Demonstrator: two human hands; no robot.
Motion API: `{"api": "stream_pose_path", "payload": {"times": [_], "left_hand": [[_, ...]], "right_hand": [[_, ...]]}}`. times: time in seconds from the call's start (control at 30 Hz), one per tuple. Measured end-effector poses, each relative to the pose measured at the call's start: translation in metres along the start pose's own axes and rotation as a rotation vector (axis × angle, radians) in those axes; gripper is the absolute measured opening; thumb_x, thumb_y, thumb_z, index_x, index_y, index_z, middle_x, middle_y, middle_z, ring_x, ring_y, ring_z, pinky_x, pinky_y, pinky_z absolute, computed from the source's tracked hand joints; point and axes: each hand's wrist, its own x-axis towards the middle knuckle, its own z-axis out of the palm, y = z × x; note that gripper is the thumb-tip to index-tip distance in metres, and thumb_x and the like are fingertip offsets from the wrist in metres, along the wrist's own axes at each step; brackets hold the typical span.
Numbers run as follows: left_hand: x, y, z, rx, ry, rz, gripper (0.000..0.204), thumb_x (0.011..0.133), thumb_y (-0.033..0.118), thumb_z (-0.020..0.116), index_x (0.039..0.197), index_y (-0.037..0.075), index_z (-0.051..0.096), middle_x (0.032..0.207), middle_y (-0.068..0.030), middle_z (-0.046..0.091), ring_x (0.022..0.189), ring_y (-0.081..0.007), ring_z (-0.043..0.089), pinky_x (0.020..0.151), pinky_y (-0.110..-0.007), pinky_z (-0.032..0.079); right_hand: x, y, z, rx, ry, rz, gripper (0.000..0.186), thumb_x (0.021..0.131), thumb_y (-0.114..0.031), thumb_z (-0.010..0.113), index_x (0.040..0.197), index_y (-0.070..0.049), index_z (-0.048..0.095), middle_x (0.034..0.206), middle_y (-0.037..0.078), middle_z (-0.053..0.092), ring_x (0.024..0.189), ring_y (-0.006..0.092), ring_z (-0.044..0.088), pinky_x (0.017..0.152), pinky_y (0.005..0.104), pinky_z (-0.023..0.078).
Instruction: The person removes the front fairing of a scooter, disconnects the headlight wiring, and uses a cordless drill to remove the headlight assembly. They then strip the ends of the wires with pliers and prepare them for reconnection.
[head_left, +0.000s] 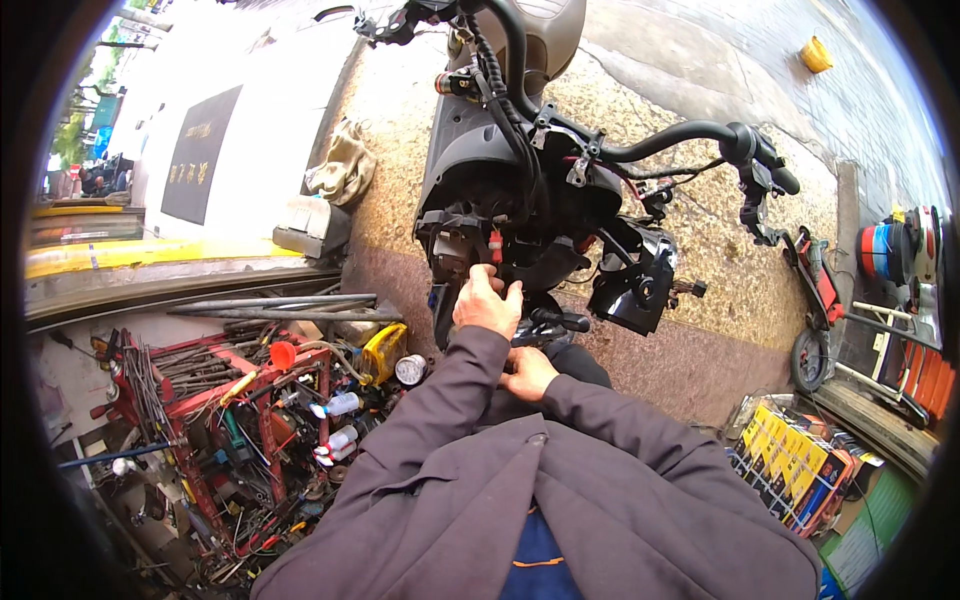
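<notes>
An electric scooter or moped (480, 165) stands in front of me with its front panel off and wiring laid bare. My left hand (487, 302) reaches into the open front, beside a red connector (495, 244). Its fingers are bent in at the dark housing (455, 250), and what lies between them is too small to make out. Nearer my body, my right hand (530, 374) is curled next to my left sleeve. The sleeve partly covers its fingertips, so anything in them stays hidden. A glossy black panel (640, 280) hangs at the scooter's right.
On the left, a red rack (265, 420) overflows with tools, bottles and an orange-red funnel (283, 355). Metal rods (285, 305) lie behind it. Stacked yellow boxes (790, 460) are at right, below a kick scooter (815, 290). Handlebars (680, 135) project overhead to the right.
</notes>
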Motion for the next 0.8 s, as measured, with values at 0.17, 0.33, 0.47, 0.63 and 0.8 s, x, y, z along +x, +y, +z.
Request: {"api": "stream_pose_path", "payload": {"times": [0.17,0.33,0.47,0.63,0.8], "left_hand": [[-0.003,-0.003,-0.001,0.003,0.022,0.109,0.048,0.077,0.025,0.076,0.117,0.005,0.059,0.102,-0.0117,0.066,0.087,-0.0275,0.066,0.077,-0.04,0.052],[0.0,-0.004,-0.003,-0.043,0.019,0.129,0.046,0.078,0.023,0.075,0.117,0.004,0.061,0.103,-0.0137,0.066,0.083,-0.0255,0.067,0.075,-0.038,0.053],[0.013,-0.004,-0.007,-0.148,0.028,0.144,0.044,0.077,0.02,0.075,0.117,0.006,0.061,0.095,-0.0126,0.069,0.077,-0.0249,0.067,0.071,-0.037,0.054],[0.047,0.001,-0.032,0.009,0.08,0.33,0.051,0.073,0.016,0.078,0.12,0.011,0.059,0.089,-0.01,0.06,0.08,-0.0292,0.062,0.071,-0.041,0.052],[0.065,0.008,-0.045,0.237,0.056,0.488,0.052,0.069,0.016,0.08,0.115,0.008,0.057,0.102,-0.0131,0.059,0.091,-0.0321,0.061,0.077,-0.042,0.051]], "right_hand": [[0.001,-0.005,-0.006,-0.067,-0.042,-0.018,0.039,0.077,-0.027,0.068,0.105,0.0,0.069,0.099,0.023,0.069,0.096,0.0382,0.066,0.087,0.0449,0.05],[0.009,-0.007,-0.004,-0.133,-0.134,0.013,0.051,0.076,-0.031,0.069,0.112,0.004,0.064,0.105,0.028,0.066,0.101,0.0413,0.064,0.091,0.0466,0.049],[0.012,-0.007,-0.005,-0.2,-0.191,-0.069,0.06,0.076,-0.035,0.07,0.114,0.01,0.058,0.11,0.032,0.063,0.106,0.0448,0.06,0.093,0.0472,0.047],[0.015,-0.013,-0.006,-0.26,-0.246,-0.094,0.063,0.076,-0.038,0.07,0.111,0.012,0.055,0.112,0.033,0.06,0.11,0.0457,0.056,0.096,0.0473,0.045],[0.021,-0.019,-0.006,-0.264,-0.29,-0.069,0.067,0.077,-0.04,0.07,0.117,0.011,0.051,0.116,0.032,0.058,0.113,0.0448,0.055,0.098,0.047,0.044]]}}
